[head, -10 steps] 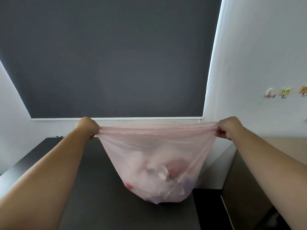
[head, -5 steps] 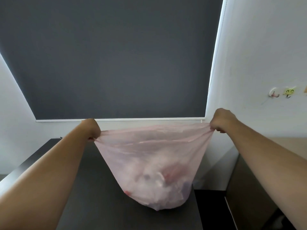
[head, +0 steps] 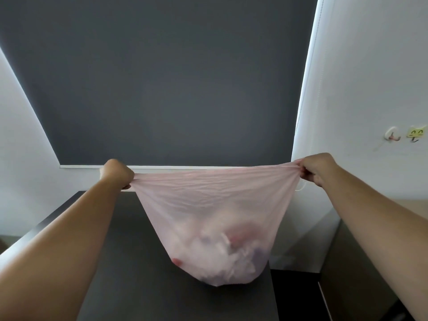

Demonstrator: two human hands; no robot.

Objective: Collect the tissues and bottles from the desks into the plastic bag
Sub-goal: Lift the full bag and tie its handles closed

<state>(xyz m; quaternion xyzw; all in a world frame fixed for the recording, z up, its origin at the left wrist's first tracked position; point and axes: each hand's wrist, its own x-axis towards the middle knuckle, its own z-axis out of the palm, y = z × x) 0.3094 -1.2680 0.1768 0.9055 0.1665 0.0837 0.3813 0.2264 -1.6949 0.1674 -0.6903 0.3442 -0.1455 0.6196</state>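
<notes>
A thin pink plastic bag [head: 208,205] hangs stretched between my two hands above a dark desk [head: 129,262]. My left hand [head: 117,173] grips the left end of the bag's rim in a fist. My right hand [head: 317,169] grips the right end, fingers curled round the gathered plastic. The rim is pulled taut and flat. Through the plastic I see crumpled white tissues [head: 231,249] and some reddish and bluish shapes at the bottom. The bag's bottom hangs just above the desk near its right edge. Whether it touches the desk I cannot tell.
A dark grey roller blind [head: 162,77] fills the wall ahead, with white walls either side. Two small hooks [head: 393,136] stick to the right wall. A second dark desk [head: 347,274] stands lower right, with a gap between the desks.
My hands have pulled farther apart, stretching the bag's rim wider and flatter. The right hand, raised half a second ago, is level with the left again.
</notes>
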